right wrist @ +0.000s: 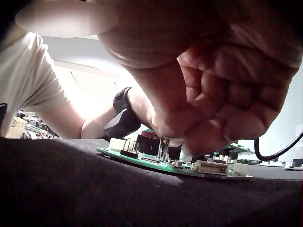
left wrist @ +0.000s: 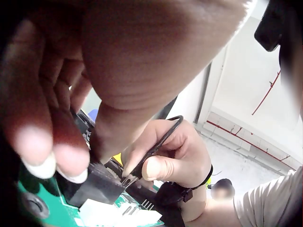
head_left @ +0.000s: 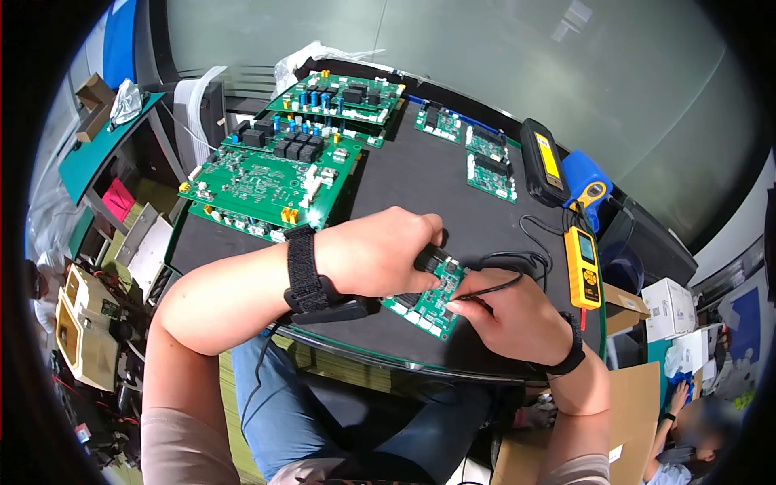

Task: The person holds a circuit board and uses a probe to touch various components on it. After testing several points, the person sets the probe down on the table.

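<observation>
A small green circuit board (head_left: 428,317) with white sockets and black blocks lies on the dark mat near the front edge. My left hand (head_left: 376,250) holds this board from its left and far side, with fingers and thumb around a black block (left wrist: 92,189) on it. Between thumb and fingers my right hand (head_left: 517,315) pinches the end of a black cable (head_left: 497,287). A thin metal tip (right wrist: 164,147) at that end stands right at the board's small parts. The cable loops back over the mat toward a yellow handheld meter (head_left: 582,267).
Large green circuit boards (head_left: 267,182) are stacked at the left and back. Several small boards (head_left: 491,176) lie at the back right, beside a black case with a yellow label (head_left: 547,162). A blue tool (head_left: 588,182) stands behind the meter.
</observation>
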Available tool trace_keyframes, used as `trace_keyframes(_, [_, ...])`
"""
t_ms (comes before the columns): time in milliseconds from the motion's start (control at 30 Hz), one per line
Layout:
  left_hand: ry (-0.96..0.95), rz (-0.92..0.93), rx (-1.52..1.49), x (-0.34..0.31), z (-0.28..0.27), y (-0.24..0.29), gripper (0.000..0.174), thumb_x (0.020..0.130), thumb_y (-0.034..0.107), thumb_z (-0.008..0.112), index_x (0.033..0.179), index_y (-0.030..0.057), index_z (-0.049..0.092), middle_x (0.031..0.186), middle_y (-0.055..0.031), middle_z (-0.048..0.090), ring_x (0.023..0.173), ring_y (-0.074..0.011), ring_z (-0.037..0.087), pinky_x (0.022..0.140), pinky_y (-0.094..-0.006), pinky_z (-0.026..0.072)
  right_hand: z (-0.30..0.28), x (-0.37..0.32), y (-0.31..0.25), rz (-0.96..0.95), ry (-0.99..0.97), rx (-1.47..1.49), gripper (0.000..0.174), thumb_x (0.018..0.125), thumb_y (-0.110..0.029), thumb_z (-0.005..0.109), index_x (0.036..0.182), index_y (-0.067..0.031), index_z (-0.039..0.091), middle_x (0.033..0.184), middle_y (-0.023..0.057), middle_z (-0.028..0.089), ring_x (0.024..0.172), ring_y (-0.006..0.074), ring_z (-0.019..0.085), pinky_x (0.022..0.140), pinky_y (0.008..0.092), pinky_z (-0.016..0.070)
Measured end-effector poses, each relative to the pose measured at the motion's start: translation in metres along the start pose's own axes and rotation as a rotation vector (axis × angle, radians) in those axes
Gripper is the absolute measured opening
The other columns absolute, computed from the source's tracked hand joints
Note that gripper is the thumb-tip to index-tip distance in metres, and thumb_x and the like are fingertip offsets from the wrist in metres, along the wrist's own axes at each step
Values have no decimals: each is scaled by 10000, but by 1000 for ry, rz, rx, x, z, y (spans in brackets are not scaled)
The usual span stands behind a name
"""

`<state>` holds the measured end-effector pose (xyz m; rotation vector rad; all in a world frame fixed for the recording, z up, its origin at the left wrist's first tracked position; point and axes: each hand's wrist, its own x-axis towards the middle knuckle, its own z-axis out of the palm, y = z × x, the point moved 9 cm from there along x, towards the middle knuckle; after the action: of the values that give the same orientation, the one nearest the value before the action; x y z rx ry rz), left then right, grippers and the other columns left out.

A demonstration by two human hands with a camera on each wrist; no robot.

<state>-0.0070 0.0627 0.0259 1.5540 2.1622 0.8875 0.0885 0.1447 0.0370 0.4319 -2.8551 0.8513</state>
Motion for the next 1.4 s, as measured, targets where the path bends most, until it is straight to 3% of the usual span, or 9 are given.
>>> trace_keyframes(467, [51,93,43,1,4,-2,459,826,224,791,1139,-57,606,830,-249,699,848,-410,709,755,-450,557,-2,1,-3,27,32,-20,122,841,-42,768,877,-12,655,763,156,648,659,364,647,581,394,505])
trace_keyframes(700, [31,50,6,-1,-2,3,442,827,182,797,1142,-54,595,734,-217,689,730,-379,715,679,-423,554,0,0,-3,-55,-9,-51,87,909,-123,681,933,-43,659,859,147,664,831,370,660,720,452,541])
trace_keyframes(867, [19,13,1,0,-2,1,441,820,189,809,1131,-41,597,713,-177,683,673,-321,711,630,-394,544,2,-2,2,-48,-25,-34,117,941,-145,626,910,-34,648,861,146,647,810,369,644,696,453,525])
trace_keyframes(967, [30,21,10,1,-1,1,434,819,188,808,1124,-42,600,690,-164,667,648,-294,702,612,-382,538,3,-3,-5,-150,-17,9,136,947,-151,609,884,-34,637,835,129,632,781,365,640,686,458,511])
trace_keyframes(1067, [17,3,8,1,0,1,435,819,187,808,1125,-42,600,682,-162,663,640,-286,700,606,-380,535,4,-4,-1,-103,-25,-5,62,912,-103,703,901,-43,689,866,92,666,783,301,650,700,396,513])
trace_keyframes(1200, [13,20,21,1,-1,2,439,819,186,808,1130,-42,598,677,-161,662,636,-289,697,603,-382,533,5,-3,-6,-156,-26,-2,136,954,-167,605,898,-46,632,814,137,636,757,373,641,675,465,512])
trace_keyframes(1267, [9,16,23,1,-1,2,442,819,187,808,1133,-42,597,678,-163,663,636,-292,697,603,-383,534,6,-4,-1,-89,-41,-57,78,902,-124,717,879,-52,695,835,84,666,758,295,647,679,396,508])
trace_keyframes(1400, [4,18,31,1,-2,3,453,819,190,809,1141,-43,591,683,-169,668,643,-301,700,606,-386,535,6,-3,-1,-78,-40,-50,90,902,-133,720,868,-52,700,826,87,664,760,296,646,676,399,505])
